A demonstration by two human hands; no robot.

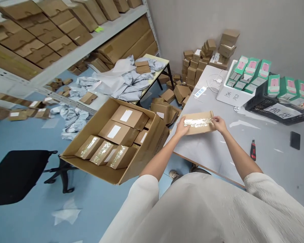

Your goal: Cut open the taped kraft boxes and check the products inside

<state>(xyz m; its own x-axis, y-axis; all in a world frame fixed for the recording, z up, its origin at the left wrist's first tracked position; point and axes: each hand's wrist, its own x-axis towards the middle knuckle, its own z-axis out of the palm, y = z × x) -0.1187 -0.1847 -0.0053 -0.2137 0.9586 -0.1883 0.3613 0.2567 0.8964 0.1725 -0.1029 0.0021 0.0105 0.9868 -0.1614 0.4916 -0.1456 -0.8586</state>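
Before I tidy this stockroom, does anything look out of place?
Yes. Loose cardboard mailers lie scattered on the blue floor instead of being stacked, and crumpled grey plastic mailers lie in messy heaps there and on the small table.

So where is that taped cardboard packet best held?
Grip the cardboard packet by its two short ends, coming from either side, as the left hand and right hand do now: it is flat and oblong, and this leaves the shiny tape across its face uncovered.
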